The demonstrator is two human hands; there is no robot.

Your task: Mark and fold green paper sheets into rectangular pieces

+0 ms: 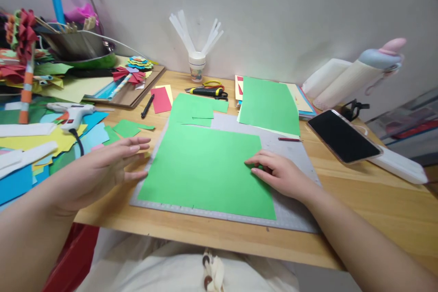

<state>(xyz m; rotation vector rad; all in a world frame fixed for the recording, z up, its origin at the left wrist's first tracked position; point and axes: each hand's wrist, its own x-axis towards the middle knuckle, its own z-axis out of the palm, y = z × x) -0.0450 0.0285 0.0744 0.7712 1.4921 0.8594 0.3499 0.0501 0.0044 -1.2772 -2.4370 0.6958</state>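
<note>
Here we see a broad, smooth sheet of green paper (pixel 205 169) lying flat over the gray cutting mat (pixel 292 212) on our wood-grained desk (pixel 386 207). On its right side the right hand (pixel 275 173) rests, fingers softly bent, grip relaxed and empty, while by the left edge we have the left hand (pixel 116 162), fingers spread, grip clasping nothing.
</note>
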